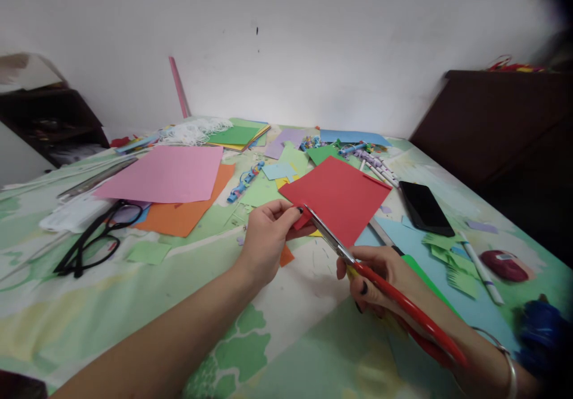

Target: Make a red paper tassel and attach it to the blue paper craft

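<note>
My left hand (271, 235) pinches a small piece of red paper (303, 218) between thumb and fingers. In my right hand (376, 273) is a pair of scissors (389, 294) with red handles and metal blades. The blade tips reach the small red piece, close to my left thumb. Whether the blades are parted is hard to tell. Just beyond my hands lies a larger sheet of red paper (338, 193), with a narrow red strip at its right corner. Part of the yellow behind my right fingers is hidden.
Pink paper (165, 175), orange paper (188, 208) and glasses (96, 241) lie on the left. A blue decorated stick (245, 182) is near the middle. To the right are a phone (425, 208), fringed green paper (454, 261), a white marker (481, 267) and a dark red object (504, 265).
</note>
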A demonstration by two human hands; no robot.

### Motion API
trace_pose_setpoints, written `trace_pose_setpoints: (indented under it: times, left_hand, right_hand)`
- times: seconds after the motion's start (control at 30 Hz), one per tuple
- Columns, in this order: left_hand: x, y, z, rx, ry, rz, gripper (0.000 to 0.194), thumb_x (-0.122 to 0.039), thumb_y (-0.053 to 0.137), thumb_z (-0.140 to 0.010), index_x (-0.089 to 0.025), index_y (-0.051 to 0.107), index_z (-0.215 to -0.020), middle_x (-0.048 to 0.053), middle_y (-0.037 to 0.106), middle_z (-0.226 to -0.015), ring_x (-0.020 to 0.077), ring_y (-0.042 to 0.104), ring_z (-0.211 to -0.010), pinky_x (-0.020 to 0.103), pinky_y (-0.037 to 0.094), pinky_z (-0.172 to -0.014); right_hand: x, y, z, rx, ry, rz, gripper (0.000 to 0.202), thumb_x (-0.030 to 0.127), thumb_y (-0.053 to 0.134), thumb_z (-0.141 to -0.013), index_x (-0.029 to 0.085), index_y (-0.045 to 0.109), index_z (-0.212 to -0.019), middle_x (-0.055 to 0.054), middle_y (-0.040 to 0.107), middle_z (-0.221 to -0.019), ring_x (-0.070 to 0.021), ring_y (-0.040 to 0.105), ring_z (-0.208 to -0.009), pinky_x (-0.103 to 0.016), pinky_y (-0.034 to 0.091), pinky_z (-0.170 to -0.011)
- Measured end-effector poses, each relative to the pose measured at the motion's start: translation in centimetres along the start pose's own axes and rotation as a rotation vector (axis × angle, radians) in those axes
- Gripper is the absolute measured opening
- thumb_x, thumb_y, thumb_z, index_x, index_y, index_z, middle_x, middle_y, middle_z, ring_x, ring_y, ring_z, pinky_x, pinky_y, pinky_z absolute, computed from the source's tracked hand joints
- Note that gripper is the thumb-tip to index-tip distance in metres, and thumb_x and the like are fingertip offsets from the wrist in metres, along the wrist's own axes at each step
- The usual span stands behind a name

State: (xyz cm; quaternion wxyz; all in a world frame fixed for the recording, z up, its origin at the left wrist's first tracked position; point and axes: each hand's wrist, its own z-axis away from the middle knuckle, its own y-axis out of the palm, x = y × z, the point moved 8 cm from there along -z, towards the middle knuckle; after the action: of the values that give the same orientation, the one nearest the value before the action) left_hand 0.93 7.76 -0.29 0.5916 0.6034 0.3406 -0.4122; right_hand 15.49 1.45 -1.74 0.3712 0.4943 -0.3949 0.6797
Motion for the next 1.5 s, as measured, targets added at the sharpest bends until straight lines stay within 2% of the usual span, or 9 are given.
trace_pose_setpoints:
  times: [0.6, 0.87, 1.1, 1.5]
  left_hand:
    - [-0.08, -0.12, 0.03, -0.019, 0.005, -0.014, 0.010, -0.019, 0.068, -0.069, -0.013, 0.063, -0.064, 0.003, 0.068, -0.067, 0.0151, 0.067, -0.068, 0.031, 0.058, -0.072]
    - [-0.16, -0.07, 0.10, -0.022, -0.010, -0.008, 0.010, -0.018, 0.068, -0.070, -0.012, 0.062, -0.064, 0.004, 0.069, -0.070, 0.0164, 0.069, -0.070, 0.029, 0.058, -0.071]
    - [-0.05, -0.02, 0.09, -0.007, -0.003, -0.008, 0.011, -0.020, 0.069, -0.069, -0.012, 0.064, -0.064, 0.004, 0.068, -0.068, 0.0166, 0.069, -0.071, 0.031, 0.058, -0.075]
    - [0.46, -0.22, 0.01, -0.024, -0.015, 0.010, 0.012, -0.017, 0.068, -0.070, -0.011, 0.062, -0.062, 0.003, 0.068, -0.065, 0.0140, 0.068, -0.068, 0.026, 0.058, -0.070]
  right_hand:
    - [0.07, 0.15, -0.01, 0.000, 0.008, -0.001, 0.054, 0.066, 0.070, -0.066, 0.015, 0.056, -0.079, 0.003, 0.050, -0.052, -0.0060, 0.035, -0.041, -0.018, 0.029, -0.038]
    - [-0.38, 0.09, -0.08, -0.029, 0.053, -0.010, 0.051, 0.060, 0.076, -0.062, 0.016, 0.055, -0.076, 0.005, 0.044, -0.055, -0.0069, 0.038, -0.044, -0.017, 0.028, -0.038]
    - [-0.42, -0.04, -0.10, -0.044, 0.049, 0.008, 0.051, 0.062, 0.073, -0.064, 0.016, 0.056, -0.078, 0.005, 0.044, -0.053, -0.0077, 0.038, -0.043, -0.019, 0.027, -0.038]
    - [-0.62, -0.10, -0.19, -0.049, 0.075, 0.004, 0.048, 0.057, 0.076, -0.062, 0.016, 0.054, -0.074, 0.005, 0.046, -0.052, -0.0065, 0.037, -0.042, -0.017, 0.029, -0.036]
